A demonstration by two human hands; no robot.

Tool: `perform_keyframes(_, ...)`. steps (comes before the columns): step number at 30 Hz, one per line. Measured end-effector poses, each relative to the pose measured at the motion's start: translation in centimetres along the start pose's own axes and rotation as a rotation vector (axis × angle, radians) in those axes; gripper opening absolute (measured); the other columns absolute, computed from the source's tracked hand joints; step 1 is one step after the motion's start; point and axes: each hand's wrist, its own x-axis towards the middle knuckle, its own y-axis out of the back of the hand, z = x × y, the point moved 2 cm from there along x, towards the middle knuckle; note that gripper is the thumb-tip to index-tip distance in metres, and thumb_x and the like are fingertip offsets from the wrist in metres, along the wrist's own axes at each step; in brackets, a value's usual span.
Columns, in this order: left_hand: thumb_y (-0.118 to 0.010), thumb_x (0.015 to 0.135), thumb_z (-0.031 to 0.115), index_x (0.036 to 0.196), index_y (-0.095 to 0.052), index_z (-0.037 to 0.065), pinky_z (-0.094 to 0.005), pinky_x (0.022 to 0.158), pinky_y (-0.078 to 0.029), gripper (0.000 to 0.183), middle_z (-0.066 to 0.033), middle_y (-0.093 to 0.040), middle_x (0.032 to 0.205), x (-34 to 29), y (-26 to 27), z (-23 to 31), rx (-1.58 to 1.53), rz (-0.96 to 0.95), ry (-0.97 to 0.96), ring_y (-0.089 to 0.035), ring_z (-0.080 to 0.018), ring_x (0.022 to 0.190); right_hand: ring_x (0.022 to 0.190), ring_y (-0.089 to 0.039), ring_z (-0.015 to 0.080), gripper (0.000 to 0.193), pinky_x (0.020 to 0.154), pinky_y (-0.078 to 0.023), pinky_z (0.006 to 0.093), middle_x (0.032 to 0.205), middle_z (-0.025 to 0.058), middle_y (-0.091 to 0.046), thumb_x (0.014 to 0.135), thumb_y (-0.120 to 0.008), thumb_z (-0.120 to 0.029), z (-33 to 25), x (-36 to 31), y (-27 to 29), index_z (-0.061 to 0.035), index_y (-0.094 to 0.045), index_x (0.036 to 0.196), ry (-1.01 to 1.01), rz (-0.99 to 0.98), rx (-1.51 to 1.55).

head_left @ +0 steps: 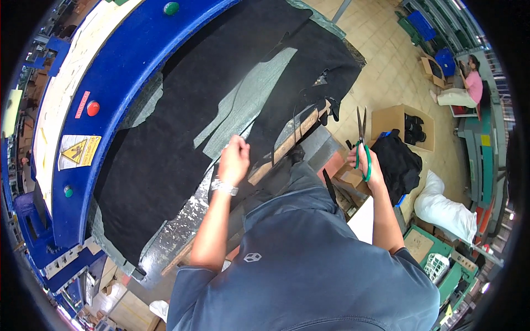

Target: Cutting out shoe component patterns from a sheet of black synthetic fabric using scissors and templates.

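Head view: R grip (364,159) was clenched round the scissors (361,131), green handles inside the fingers, blades poking out beyond & pointing away from the wearer, tips slightly apart. Scissors were up off to the R of the table (190,212), well apart from the black sheet (165,154). L grip (234,161) had curled fingers at the sheet's near edge, btwn wearer & a long grey-green patch (254,102); can't tell if it pinched any material.

Scissors: long slim dark blades, bright green loops. Sheet: big, matte, soft-looking, irregular outline, w/ long pointed gaps where the grey-green showed thru, plus ragged bits nr the R end.

Labels: yellow-and-white warning sticker (80,151) w/ black-edged triangle & pictogram on the blue machine beam (118,91); small pinkish-red label (82,105) w/ dark lettering beside a red button (93,108); white outline logo (252,257) on the wearer's dark shirt (309,265)
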Motion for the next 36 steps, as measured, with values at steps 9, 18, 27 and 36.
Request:
perform_keyframes(9,-0.071,0.101,0.015,0.133,-0.062,0.003,-0.0226,0.089,-0.050,0.036,0.0005,-0.070,0.108,3.2,5.6,5.0,-0.772,0.069,0.448,-0.064,-0.0072,0.095,0.074,-0.059,0.0149,0.061,0.068,-0.052,0.0340,0.082,0.0035,-0.061,0.074,-0.096,-0.029,-6.2,14.5,-1.6,-0.0021,-0.061,0.117,0.519,-0.034,-0.231)
perform_keyframes(18,-0.077,0.096,0.019,0.096,-0.071,0.010,-0.0200,0.058,-0.039,0.011,0.0096,-0.065,0.079,5.3,4.6,6.9,-0.404,0.025,0.651,-0.050,0.0002,0.064,0.072,-0.060,0.0085,0.025,0.061,-0.049,0.0268,0.092,0.0046,-0.072,0.089,-0.079,-0.004,-4.1,20.8,-3.9,-0.0051,-0.059,0.104,0.374,-0.256,0.330)
perform_keyframes(27,-0.076,0.095,0.017,0.112,-0.065,0.009,-0.0201,0.058,-0.032,0.022,0.0145,-0.055,0.077,6.3,2.5,6.0,-0.395,-0.021,0.610,-0.042,0.0020,0.065,0.079,-0.055,0.0068,0.027,0.074,-0.048,0.0263,0.096,0.0004,-0.066,0.089,-0.080,-0.006,-2.2,20.8,5.7,-0.0069,-0.056,0.103,0.321,-0.323,0.090)
perform_keyframes(36,-0.085,0.083,0.041,0.112,-0.073,0.006,-0.0360,0.086,-0.055,0.047,-0.0081,-0.076,0.101,6.8,0.0,6.2,-0.088,0.102,0.553,-0.069,-0.0188,0.093,0.128,-0.061,0.0287,0.035,0.103,-0.054,0.0391,0.132,0.0196,-0.063,0.095,-0.067,0.006,-0.9,20.7,-4.3,0.0052,-0.052,0.127,0.291,-0.285,0.482)
